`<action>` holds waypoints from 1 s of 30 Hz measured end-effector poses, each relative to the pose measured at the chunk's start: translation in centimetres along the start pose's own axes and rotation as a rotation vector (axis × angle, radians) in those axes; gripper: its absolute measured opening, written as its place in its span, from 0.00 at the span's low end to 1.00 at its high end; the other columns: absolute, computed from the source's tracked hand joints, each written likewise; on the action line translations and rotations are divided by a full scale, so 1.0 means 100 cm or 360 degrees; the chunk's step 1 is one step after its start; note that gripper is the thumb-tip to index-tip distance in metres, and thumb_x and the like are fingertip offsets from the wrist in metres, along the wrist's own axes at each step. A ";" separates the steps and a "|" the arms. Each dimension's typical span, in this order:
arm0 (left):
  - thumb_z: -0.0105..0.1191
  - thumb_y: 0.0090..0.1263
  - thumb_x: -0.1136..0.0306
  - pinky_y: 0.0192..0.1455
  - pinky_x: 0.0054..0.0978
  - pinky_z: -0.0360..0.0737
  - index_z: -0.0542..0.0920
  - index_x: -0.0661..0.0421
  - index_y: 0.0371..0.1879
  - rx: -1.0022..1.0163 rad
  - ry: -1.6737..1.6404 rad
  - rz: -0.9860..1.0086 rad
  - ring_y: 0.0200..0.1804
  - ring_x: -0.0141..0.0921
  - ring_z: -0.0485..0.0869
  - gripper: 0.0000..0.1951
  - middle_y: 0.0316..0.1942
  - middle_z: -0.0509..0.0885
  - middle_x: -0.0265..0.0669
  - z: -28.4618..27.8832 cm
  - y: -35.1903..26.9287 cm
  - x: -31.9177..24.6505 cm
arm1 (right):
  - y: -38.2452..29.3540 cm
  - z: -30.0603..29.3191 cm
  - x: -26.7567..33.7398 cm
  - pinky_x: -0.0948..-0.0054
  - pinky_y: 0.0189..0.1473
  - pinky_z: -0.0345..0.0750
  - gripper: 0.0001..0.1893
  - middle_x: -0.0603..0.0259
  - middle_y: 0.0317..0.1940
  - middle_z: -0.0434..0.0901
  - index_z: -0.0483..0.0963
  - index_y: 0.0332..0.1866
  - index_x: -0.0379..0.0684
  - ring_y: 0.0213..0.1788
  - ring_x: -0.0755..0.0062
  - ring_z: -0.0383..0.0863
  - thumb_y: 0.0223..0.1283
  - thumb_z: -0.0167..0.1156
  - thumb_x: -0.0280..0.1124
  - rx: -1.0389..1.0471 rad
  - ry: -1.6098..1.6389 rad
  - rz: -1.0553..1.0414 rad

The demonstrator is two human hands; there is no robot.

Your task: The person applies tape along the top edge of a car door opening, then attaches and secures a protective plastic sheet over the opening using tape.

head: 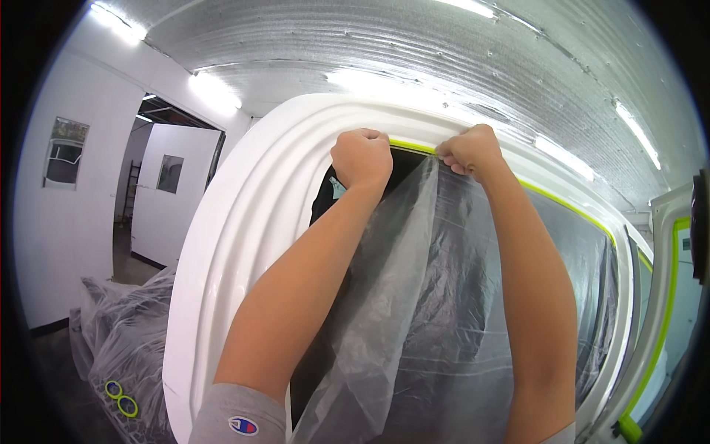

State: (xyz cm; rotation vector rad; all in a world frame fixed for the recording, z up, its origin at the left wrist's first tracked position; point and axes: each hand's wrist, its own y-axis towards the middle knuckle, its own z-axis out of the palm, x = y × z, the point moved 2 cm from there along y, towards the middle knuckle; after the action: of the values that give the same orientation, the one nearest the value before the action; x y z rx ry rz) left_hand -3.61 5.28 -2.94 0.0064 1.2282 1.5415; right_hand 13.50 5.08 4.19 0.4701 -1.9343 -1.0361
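Observation:
A strip of yellow-green masking tape [413,146] runs between my two hands along the top edge of a door opening in a white vehicle body [222,222]. My left hand [361,158] is closed like a fist at the tape's left end, its fingertips hidden. At the other end, the thumb and bent fingers of my right hand [471,151] pinch the tape against the frame, by the gathered top of the clear plastic sheeting [383,311]. The sheeting hangs over the opening in folds. Left of it, a dark gap shows the interior.
Two tape rolls [127,406] lie on a plastic-covered object [127,327] at lower left. To the right stands a taped vehicle door [660,311], swung out. Behind on the left, a white room door [172,194] is ajar. Tube lights [215,93] line the ceiling.

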 end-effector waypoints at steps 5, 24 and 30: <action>0.63 0.58 0.66 0.49 0.38 0.85 0.91 0.53 0.33 0.0100 0.0033 -0.0109 0.41 0.46 0.89 0.08 0.36 0.90 0.48 0.001 0.005 -0.004 | 0.002 -0.002 0.000 0.76 0.24 0.80 0.08 0.57 0.25 0.83 0.82 0.30 0.31 0.25 0.74 0.83 0.44 0.73 0.21 -0.0019 0.0071 0.0046; 0.60 0.65 0.68 0.30 0.24 0.83 0.84 0.65 0.36 0.0208 -0.0508 -0.0220 0.26 0.31 0.87 0.10 0.29 0.87 0.42 -0.005 0.000 0.013 | 0.007 -0.002 -0.009 0.74 0.26 0.83 0.07 0.58 0.19 0.84 0.80 0.20 0.35 0.19 0.71 0.84 0.41 0.70 0.26 -0.0063 -0.0034 0.0044; 0.58 0.72 0.64 0.40 0.34 0.88 0.78 0.69 0.50 0.0549 -0.1004 -0.0681 0.40 0.40 0.89 0.18 0.43 0.86 0.51 -0.003 -0.013 0.009 | 0.001 -0.001 -0.004 0.74 0.27 0.82 0.06 0.58 0.18 0.84 0.80 0.20 0.35 0.20 0.71 0.84 0.42 0.69 0.25 -0.0108 -0.0076 0.0052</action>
State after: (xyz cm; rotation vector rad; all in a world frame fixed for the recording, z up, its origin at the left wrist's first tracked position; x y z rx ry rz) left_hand -3.16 5.51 -4.48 0.4007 0.8907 0.8434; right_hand 13.79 5.34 4.15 0.3774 -1.9360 -1.0972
